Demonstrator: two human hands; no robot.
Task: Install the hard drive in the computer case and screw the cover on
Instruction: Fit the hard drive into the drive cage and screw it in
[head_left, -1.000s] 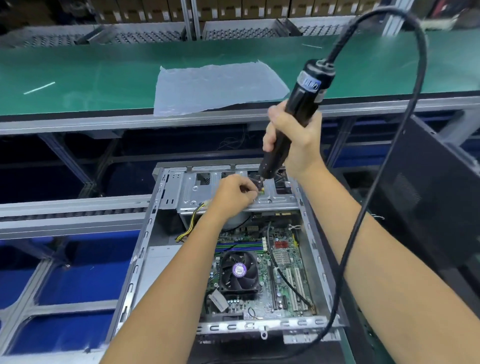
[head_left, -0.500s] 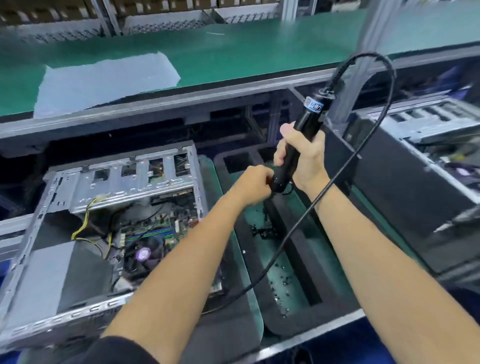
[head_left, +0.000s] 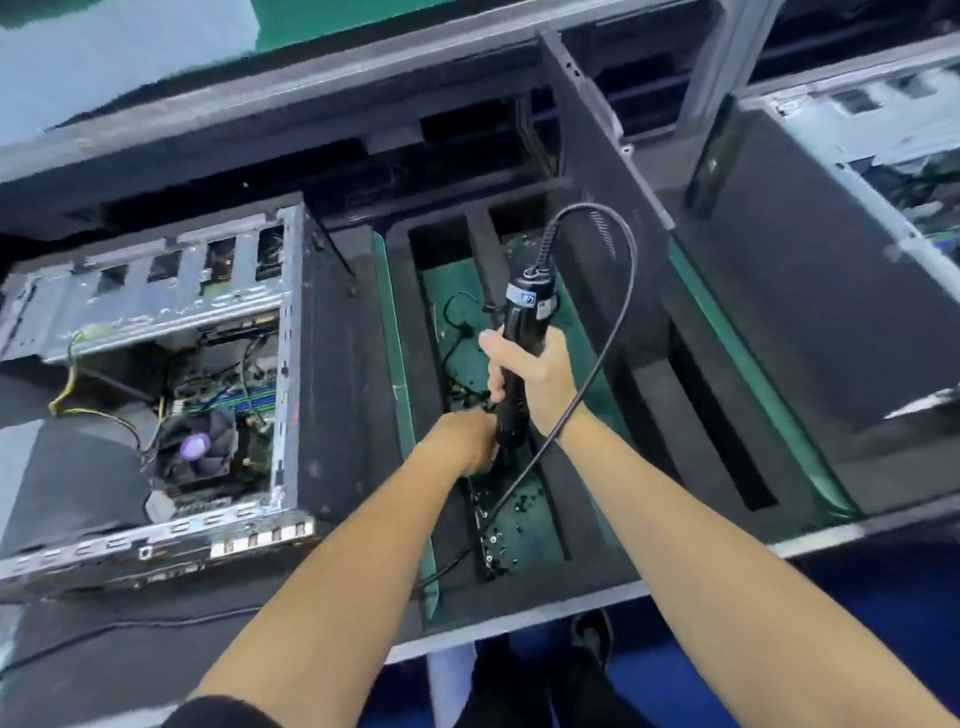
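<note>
Open computer case (head_left: 156, 364) lies on its side at far left, cover off, motherboard showing with a black cpu fan (head_left: 195, 449) with a purple centre and yellow wires (head_left: 78, 405) trailing toward the left; a perforated drive cage (head_left: 150, 291) spans its far end, hard drive itself can't be made out. Just right of the case, a black foam tray (head_left: 405, 364) with green-floored slots; small dark screws (head_left: 511, 525) scattered loose in the middle slot. Left hand (head_left: 465, 441) reaches down into that slot at the screwdriver's tip, fingers curled under and hidden, can't tell whether it holds anything. Right hand (head_left: 535, 379) wraps around a black electric screwdriver (head_left: 519, 358), held roughly upright, tip down beside the left hand; its black cable (head_left: 618, 332) loops up from the top and falls right, then back under the right forearm. Right of the tray a dark cover panel (head_left: 602, 156) leans on edge, then another case (head_left: 852, 260) at far right, blurred
</note>
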